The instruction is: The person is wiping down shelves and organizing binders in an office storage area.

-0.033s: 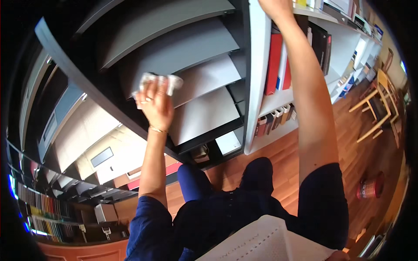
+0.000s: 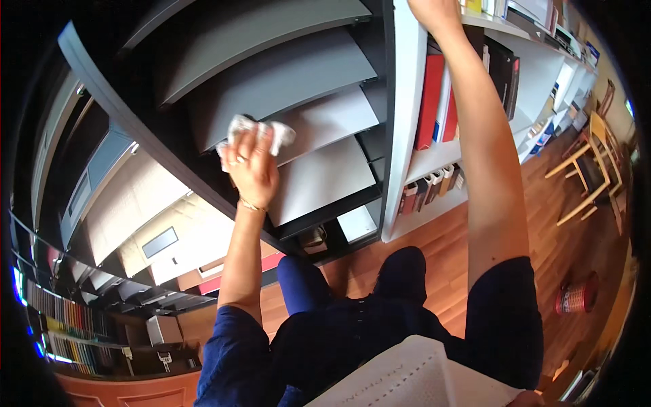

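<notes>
My left hand point(image 2: 252, 163), with a ring and a bracelet, presses a crumpled white cloth point(image 2: 279, 138) against the front edge of a grey shelf point(image 2: 285, 71) in a dark shelving unit. Its fingers lie over the cloth. Lighter shelves point(image 2: 325, 180) sit below it. My right hand point(image 2: 437, 12) is raised to the top edge of the picture, by the upper end of the white bookcase's side panel point(image 2: 405, 122). Its fingers are cut off by the picture's edge, so what they touch is hidden.
Red and dark binders point(image 2: 428, 102) and small books point(image 2: 428, 188) fill the white bookcase at the right. A wooden chair point(image 2: 597, 166) and a red round container point(image 2: 576, 295) stand on the wood floor point(image 2: 441, 268). More shelving point(image 2: 88, 332) with rows of thin coloured spines lies at lower left.
My left hand and the cloth have shifted slightly to the right along the shelf edge. The right arm has barely moved.
</notes>
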Tool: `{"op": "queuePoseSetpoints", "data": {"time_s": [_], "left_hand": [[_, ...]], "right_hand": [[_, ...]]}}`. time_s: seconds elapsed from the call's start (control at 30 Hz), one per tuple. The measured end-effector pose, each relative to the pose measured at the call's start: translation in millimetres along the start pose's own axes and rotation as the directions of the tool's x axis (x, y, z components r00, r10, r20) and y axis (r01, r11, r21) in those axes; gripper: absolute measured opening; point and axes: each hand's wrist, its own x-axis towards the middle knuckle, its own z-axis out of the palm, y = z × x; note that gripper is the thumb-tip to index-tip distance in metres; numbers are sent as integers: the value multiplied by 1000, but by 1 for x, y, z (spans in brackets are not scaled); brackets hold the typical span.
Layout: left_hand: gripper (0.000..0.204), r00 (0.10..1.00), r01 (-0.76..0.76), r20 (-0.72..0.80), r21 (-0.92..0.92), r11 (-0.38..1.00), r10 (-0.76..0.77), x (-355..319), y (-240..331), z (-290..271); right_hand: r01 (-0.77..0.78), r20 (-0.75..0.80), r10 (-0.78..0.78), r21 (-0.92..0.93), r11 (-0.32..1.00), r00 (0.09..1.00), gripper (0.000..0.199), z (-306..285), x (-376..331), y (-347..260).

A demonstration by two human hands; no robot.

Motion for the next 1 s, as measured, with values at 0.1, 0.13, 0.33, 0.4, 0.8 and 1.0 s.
{"op": "queuePoseSetpoints", "data": {"time_s": [0.1,0.13,0.33,0.4,0.8,1.0], "left_hand": [[47,992,50,119,21,999,-52,-28,3,-1],[46,974,125,183,58,990,-134,-30,-1,-1],[56,702,544,427,195,816,-570,-17,-11,43],[59,814,320,389,320,892,-432,-1,16,67],[52,902,59,432,-182,982,26,21,94,110],[51,498,523,668,278,806,-553,30,-17,59]], "right_hand": [[-5,-11,6,10,1000,1000,46,3,-4,-11],[-18,-22,18,-8,1000,1000,46,4,-5,-9],[-85,-24,83,-92,992,996,43,0,-2,-15],[0,-62,-4,-61,998,998,42,1,1,-11],[-93,27,94,-47,995,995,42,0,0,-4],[-66,0,66,-53,996,998,42,4,2,6]]}}
